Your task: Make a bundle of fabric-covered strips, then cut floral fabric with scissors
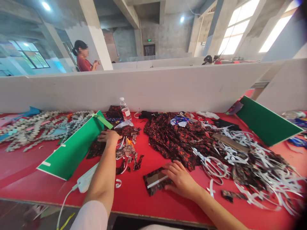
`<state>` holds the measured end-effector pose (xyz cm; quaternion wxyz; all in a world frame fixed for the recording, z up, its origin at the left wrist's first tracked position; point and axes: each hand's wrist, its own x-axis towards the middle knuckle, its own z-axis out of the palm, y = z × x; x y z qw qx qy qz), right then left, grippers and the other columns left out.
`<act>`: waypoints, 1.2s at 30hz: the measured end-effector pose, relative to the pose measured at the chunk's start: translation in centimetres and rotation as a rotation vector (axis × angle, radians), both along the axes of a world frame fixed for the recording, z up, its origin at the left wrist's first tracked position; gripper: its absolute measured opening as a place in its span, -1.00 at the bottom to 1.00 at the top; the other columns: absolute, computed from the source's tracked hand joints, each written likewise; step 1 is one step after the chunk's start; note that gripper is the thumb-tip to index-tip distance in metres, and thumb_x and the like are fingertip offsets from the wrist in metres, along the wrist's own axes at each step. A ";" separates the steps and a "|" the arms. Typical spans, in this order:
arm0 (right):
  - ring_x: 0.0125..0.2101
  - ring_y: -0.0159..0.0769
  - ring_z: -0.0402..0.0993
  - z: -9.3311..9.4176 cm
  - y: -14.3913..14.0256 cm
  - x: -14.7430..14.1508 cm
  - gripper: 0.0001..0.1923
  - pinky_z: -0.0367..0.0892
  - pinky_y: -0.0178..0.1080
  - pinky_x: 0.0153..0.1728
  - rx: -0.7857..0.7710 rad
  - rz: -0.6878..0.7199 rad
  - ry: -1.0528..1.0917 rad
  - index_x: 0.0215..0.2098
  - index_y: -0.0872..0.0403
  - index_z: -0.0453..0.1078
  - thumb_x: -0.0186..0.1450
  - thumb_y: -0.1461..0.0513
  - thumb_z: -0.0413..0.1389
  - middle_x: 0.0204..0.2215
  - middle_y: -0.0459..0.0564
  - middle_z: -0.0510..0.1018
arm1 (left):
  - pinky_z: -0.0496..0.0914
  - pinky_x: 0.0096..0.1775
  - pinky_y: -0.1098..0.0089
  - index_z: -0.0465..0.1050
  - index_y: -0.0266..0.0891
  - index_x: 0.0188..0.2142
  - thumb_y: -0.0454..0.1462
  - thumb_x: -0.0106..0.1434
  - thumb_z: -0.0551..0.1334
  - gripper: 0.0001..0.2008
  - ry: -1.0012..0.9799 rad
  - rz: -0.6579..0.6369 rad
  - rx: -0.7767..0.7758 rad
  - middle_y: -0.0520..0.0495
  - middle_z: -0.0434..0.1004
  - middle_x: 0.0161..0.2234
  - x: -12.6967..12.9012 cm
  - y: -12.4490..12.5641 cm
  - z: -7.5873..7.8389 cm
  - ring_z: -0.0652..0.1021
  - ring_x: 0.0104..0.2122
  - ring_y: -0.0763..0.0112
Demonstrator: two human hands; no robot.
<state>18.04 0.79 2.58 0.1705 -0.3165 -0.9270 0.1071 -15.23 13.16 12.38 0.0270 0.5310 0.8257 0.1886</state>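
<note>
Head view. Progress, judged: one small folded floral fabric piece with a white strip across it lies near the table front edge; a large heap of floral fabric and tangled white strips sits unprocessed to the right, so most work appears left.

Right hand: fingers spread flat, pressing on the folded piece.

Left hand: palm down, fingers loosely curled on dark fabric scraps beside the green board; grip unclear.

Our red table and its load
We see dark floral cloth, white strips, green boards, a water bottle, scissors lying on it
</note>
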 end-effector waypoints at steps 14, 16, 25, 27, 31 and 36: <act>0.05 -0.12 0.24 -0.3 2.0 1.0 -0.50 -0.01 0.01 0.10 -0.040 -0.057 -0.134 0.13 0.00 0.20 0.24 0.10 0.07 0.01 0.08 0.40 | 0.33 -0.15 0.15 0.41 -0.38 -0.15 -0.12 -0.20 0.42 -0.39 0.071 -0.767 -0.273 -0.30 0.42 -0.19 16.5 -14.1 -6.9 0.41 -0.15 0.01; 0.03 -0.13 0.26 -0.1 2.1 1.0 -0.50 -0.02 0.02 0.10 -0.060 -0.049 -0.150 0.12 0.01 0.20 0.22 0.11 0.09 -0.01 0.08 0.42 | 0.34 -0.16 0.15 0.41 -0.37 -0.16 -0.15 -0.15 0.40 -0.44 0.070 -0.760 -0.274 -0.29 0.41 -0.19 16.5 -14.1 -7.1 0.40 -0.15 0.02; -0.05 -0.16 0.31 0.9 2.0 0.8 -0.47 0.09 -0.04 0.05 -0.083 -0.034 -0.168 0.10 -0.03 0.20 0.17 0.19 0.15 -0.06 0.03 0.43 | 0.36 -0.24 0.19 0.40 -0.41 -0.17 -0.28 0.07 0.20 -0.68 0.069 -0.781 -0.270 -0.35 0.39 -0.22 16.8 -14.0 -6.9 0.44 -0.19 0.06; -0.07 -0.16 0.32 0.8 1.8 0.9 -0.47 0.14 -0.07 0.01 -0.088 -0.040 -0.158 0.10 0.00 0.19 0.17 0.20 0.14 -0.08 0.05 0.43 | 0.35 -0.22 0.22 0.39 -0.41 -0.16 -0.23 0.02 0.24 -0.62 -0.012 -0.817 -0.266 -0.34 0.39 -0.20 16.6 -13.7 -6.9 0.45 -0.19 0.07; -0.07 -0.14 0.31 0.0 1.6 1.1 -0.49 0.18 -0.04 0.00 -0.084 -0.072 -0.135 0.11 0.04 0.18 0.19 0.20 0.11 -0.08 0.09 0.43 | 0.33 -0.23 0.29 0.40 -0.27 -0.23 -0.21 0.06 0.20 -0.72 -0.292 -0.880 -0.275 -0.22 0.48 -0.26 15.8 -12.4 -7.1 0.49 -0.25 0.15; 0.05 -0.11 0.23 -1.0 2.1 2.0 -0.37 0.15 -0.01 0.06 -0.228 -0.185 0.091 0.18 0.02 0.05 0.19 0.15 0.12 0.05 0.11 0.32 | 0.30 -0.35 0.40 0.37 -0.20 -0.27 -0.22 0.15 0.10 -0.83 -0.442 -0.844 -0.248 -0.07 0.53 -0.35 15.1 -11.0 -7.4 0.51 -0.34 0.30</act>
